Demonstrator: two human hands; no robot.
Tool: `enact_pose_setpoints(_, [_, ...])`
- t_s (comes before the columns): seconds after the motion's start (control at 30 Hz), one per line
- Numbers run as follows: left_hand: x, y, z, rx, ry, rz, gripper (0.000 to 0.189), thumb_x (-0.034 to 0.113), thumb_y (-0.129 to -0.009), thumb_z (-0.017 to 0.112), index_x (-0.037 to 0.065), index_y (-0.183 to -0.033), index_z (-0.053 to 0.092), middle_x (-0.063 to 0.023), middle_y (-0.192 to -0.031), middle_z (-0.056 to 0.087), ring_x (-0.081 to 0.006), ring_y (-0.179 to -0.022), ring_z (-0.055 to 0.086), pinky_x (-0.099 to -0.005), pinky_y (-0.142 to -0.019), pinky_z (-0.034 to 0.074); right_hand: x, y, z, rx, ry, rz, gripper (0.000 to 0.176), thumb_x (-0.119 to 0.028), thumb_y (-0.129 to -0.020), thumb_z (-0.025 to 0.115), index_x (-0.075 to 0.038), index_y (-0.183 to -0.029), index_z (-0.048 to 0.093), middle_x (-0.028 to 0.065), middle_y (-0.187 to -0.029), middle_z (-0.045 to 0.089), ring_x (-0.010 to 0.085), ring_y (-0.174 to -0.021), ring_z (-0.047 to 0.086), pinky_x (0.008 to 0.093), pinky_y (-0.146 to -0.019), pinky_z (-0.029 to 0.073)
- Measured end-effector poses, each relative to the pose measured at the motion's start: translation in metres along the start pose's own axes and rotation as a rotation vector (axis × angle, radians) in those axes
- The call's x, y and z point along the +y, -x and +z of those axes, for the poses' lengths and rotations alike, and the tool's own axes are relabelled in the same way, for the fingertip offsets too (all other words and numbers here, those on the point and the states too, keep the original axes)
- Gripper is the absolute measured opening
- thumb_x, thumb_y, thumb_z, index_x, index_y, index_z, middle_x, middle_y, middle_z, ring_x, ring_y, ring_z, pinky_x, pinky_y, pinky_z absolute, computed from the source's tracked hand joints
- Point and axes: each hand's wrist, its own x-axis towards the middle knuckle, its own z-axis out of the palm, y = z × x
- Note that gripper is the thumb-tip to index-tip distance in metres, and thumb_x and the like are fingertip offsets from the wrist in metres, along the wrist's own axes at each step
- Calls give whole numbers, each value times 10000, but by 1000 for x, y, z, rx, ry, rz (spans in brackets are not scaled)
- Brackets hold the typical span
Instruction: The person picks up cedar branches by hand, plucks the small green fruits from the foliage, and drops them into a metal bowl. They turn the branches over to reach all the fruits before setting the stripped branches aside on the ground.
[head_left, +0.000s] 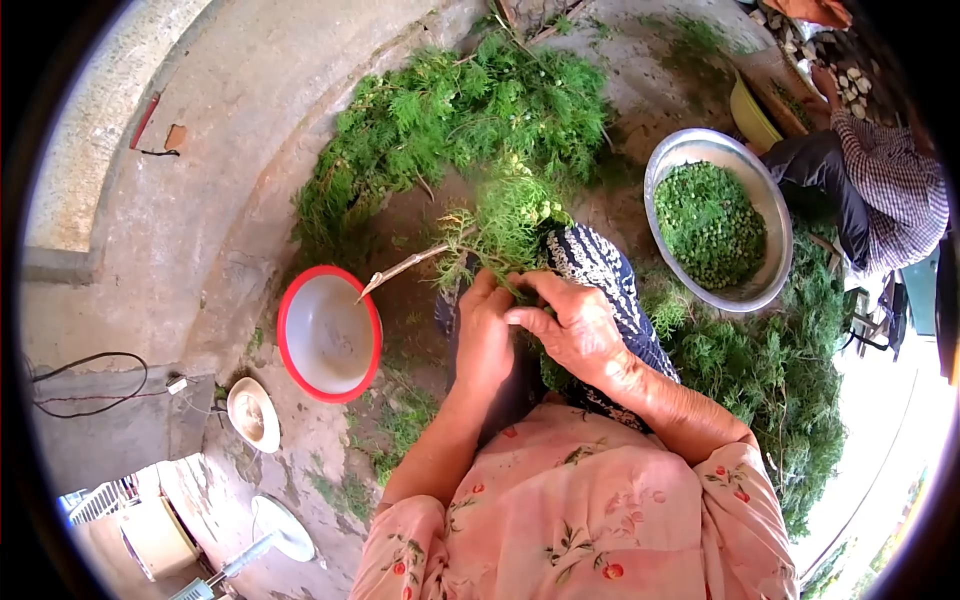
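Note:
My left hand (484,335) is closed round a leafy evergreen branch (512,215) over my lap. The branch's bare woody end (405,265) points left, toward a white basin with a red rim (331,338). Close beside it, my right hand (577,325) has its thumb and fingers pinched together at the lower foliage. What exactly lies between those fingers is hidden. A metal basin (665,262) to the right holds many small green cones (710,225) and bits of leaf.
A heap of cut evergreen branches (450,120) lies ahead; more greenery (760,370) covers the ground at right. Another person (890,190) sits at the far right near a yellow-green basin (750,115). A small pale bowl (253,415) and a standing fan (282,530) are at left.

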Motion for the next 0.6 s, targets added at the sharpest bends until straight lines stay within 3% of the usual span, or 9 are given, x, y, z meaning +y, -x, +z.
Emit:
enact_pose_setpoints(0.07, [0,0,0,42,15,-28,191,31,-839,434,27,-999,538,-24,-826,558,-74,-636,514,-196,-511,396,13,-2,8,1,52,-47,119,-147,-771,635,-41,-788,585,158,-716,589,341,-632,563,378,-541,454])
enact_pose_setpoints(0.1, [1,0,-1,16,75,-28,188,31,-830,439,30,-990,537,-22,-823,557,-76,-638,513,-199,-516,398,14,-3,6,-19,-4,6,154,-147,-783,623,-28,-712,556,162,-640,560,314,-542,548,377,-495,430])
enact_pose_setpoints(0.2, [1,-1,-6,-61,256,-31,180,29,-801,455,40,-962,536,-15,-812,557,-82,-644,510,-209,-533,403,6,-4,-8,-90,-72,235,173,-138,-795,608,-8,-702,542,164,-576,520,252,-475,508,361,-469,405])
enact_pose_setpoints(0.23, [6,2,6,125,236,-94,138,113,-846,493,53,-958,547,-2,-775,554,-83,-662,512,-221,-563,411,10,-3,-8,-88,-123,221,183,-130,-796,597,7,-695,529,163,-554,504,205,-464,471,345,-468,395])
enact_pose_setpoints(0.33, [1,-3,-3,-4,122,-77,170,219,-868,557,60,-928,562,13,-758,551,-72,-683,504,-212,-599,408,7,-1,-10,-133,-149,191,192,-127,-795,598,13,-690,520,171,-558,504,213,-464,473,348,-470,394])
enact_pose_setpoints(0.37, [0,-1,4,57,47,11,209,263,-852,609,56,-861,579,30,-763,544,-60,-687,485,-199,-611,389,8,0,-10,-179,-124,184,195,-118,-784,600,20,-678,510,173,-559,503,222,-473,491,352,-479,399])
enact_pose_setpoints(0.4, [-8,-3,5,59,12,138,155,192,-837,634,53,-788,587,48,-730,527,-49,-664,457,-192,-614,372,10,2,-8,-170,-128,163,217,-115,-791,594,16,-661,481,135,-547,464,175,-488,446,336,-472,377])
enact_pose_setpoints(0.47, [-13,-3,5,48,-179,266,256,227,-881,571,29,-719,559,63,-633,416,-49,-610,341,-236,-536,303,14,8,-1,-151,-137,121,268,-109,-806,583,9,-626,421,57,-522,387,81,-517,356,304,-460,332])
enact_pose_setpoints(0.6, [-20,0,7,58,-214,234,283,229,-893,542,14,-708,548,17,-624,487,-66,-550,407,-213,-510,328,6,17,-12,-237,-252,232,240,-98,-808,564,13,-635,441,50,-527,395,74,-523,357,299,-457,318])
